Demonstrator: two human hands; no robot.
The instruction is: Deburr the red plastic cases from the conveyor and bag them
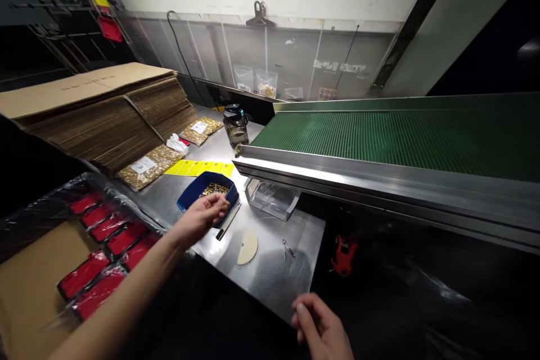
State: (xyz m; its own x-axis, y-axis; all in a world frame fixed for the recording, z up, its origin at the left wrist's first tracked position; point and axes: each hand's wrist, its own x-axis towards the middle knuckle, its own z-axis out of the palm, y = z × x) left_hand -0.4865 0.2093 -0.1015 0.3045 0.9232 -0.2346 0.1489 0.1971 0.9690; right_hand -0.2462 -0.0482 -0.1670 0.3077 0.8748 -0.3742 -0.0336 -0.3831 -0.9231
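Observation:
My left hand (199, 217) is over the near rim of a blue bin (188, 198), its fingers pinched on a small brass-coloured piece (225, 205). More small brass-coloured pieces (215, 188) lie in that bin. At the bottom, past the table's front edge, my right hand (323, 329) is closed with the fingers curled against the thumb; what it holds, if anything, is hidden. Between the hands a pale half-round disc (248, 247) lies on the metal table (264, 278). A small metal tool (288, 248) rests to its right, and a thin pen-like stick (229, 221) beside the bin.
A green ribbed conveyor (337, 132) slopes up to the right, above a clear tray (272, 200). Behind the bin are yellow labels (200, 168), bags of brass pieces (154, 166) and a dark jar (236, 126). Stacked cardboard (139, 112) and a carton with red packs (103, 228) stand left.

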